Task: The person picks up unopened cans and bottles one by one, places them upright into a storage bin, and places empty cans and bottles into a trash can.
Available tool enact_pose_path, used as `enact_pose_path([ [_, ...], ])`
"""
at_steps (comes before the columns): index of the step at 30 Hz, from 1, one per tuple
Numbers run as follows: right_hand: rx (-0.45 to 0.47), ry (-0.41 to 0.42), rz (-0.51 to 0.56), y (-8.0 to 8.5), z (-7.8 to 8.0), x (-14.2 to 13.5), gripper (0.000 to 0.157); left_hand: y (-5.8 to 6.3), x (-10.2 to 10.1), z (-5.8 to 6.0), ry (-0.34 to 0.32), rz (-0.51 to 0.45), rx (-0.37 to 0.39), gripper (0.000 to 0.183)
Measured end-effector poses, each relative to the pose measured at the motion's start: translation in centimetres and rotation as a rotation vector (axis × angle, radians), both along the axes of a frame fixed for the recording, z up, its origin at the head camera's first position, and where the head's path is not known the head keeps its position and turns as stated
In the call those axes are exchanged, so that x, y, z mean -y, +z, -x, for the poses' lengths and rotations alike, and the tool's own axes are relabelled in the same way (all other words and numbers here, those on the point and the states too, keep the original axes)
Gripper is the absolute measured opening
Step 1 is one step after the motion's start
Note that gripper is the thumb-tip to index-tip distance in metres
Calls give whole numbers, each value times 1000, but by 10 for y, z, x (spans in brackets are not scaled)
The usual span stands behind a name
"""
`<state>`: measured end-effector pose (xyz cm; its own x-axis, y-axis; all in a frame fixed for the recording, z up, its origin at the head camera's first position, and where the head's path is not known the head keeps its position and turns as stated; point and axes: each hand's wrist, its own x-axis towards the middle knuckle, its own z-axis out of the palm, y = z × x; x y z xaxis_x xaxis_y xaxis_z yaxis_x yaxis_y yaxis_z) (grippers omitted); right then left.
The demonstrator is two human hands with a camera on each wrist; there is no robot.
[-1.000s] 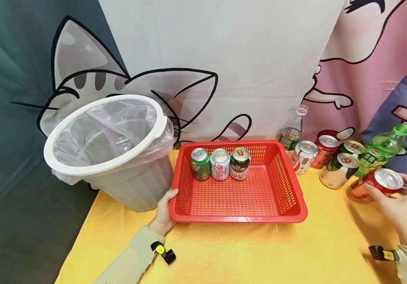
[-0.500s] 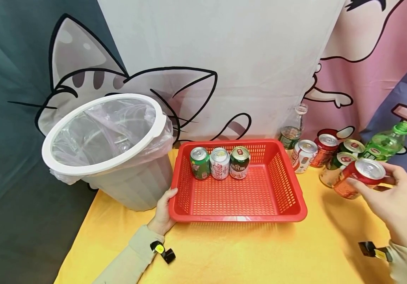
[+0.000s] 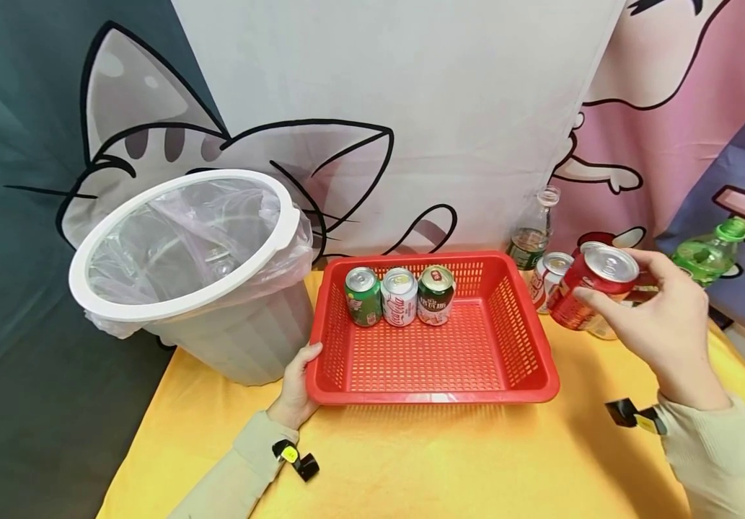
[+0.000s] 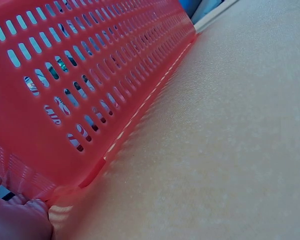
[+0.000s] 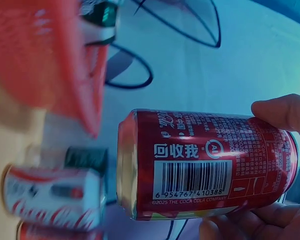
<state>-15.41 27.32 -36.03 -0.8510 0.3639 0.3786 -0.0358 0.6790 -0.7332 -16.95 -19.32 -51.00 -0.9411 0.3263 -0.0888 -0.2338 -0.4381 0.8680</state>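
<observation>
Nearest on my feed: left hand (image 3: pixel 296 388) grips a red rectangular perforated plastic basket (image 3: pixel 433 398) at its left edge, just by the near-left corner, thumb over the rim. I read this as bracing, to stop a light basket sliding on the yellow cloth-covered surface (image 3: pixel 443 461).

Right hand (image 3: pixel 664 324) is clasped around a red cylindrical metal Coca-Cola can (image 3: pixel 583 288), thumb and fingers on opposite sides. Can is tilted, off the surface, outside the basket's right edge. Per the right wrist view, the grip sits toward its upper end; presumably this keeps fingers away from the base.

Inside the basket, along the far edge toward the far-left corner: green metal can (image 3: pixel 363 299), white metal Coca-Cola can (image 3: pixel 400 297), dark green metal can (image 3: pixel 436 295), upright in a close row, probably for mutual support.

Off the left edge: grey round plastic bin (image 3: pixel 242 339), clear liner (image 3: pixel 288 270) hanging outside, likely so it stays put.

Toward the surface's far-right corner: white-and-red metal can (image 3: pixel 546 280), clear bottle (image 3: pixel 531 234), green-capped green bottle (image 3: pixel 708 256). Others there are mostly hidden; I cannot count them.
</observation>
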Motion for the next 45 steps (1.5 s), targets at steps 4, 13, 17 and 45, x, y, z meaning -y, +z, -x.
enact_pose_path([
  [4, -23, 72, 33, 11, 10, 18, 66, 0, 0, 1, 5, -5, 3, 50],
  [13, -35, 177, -5, 18, 32, 56, 64, 0, 0, 1, 10, 8, 1, 50],
  [17, -6, 214, -46, 13, 41, 70, 63, 1, 0, -1, 7, 10, 1, 50],
  [45, 327, 501, -291, -19, 104, 74, 62, 2, 1, -2, -1, 19, -3, 55],
])
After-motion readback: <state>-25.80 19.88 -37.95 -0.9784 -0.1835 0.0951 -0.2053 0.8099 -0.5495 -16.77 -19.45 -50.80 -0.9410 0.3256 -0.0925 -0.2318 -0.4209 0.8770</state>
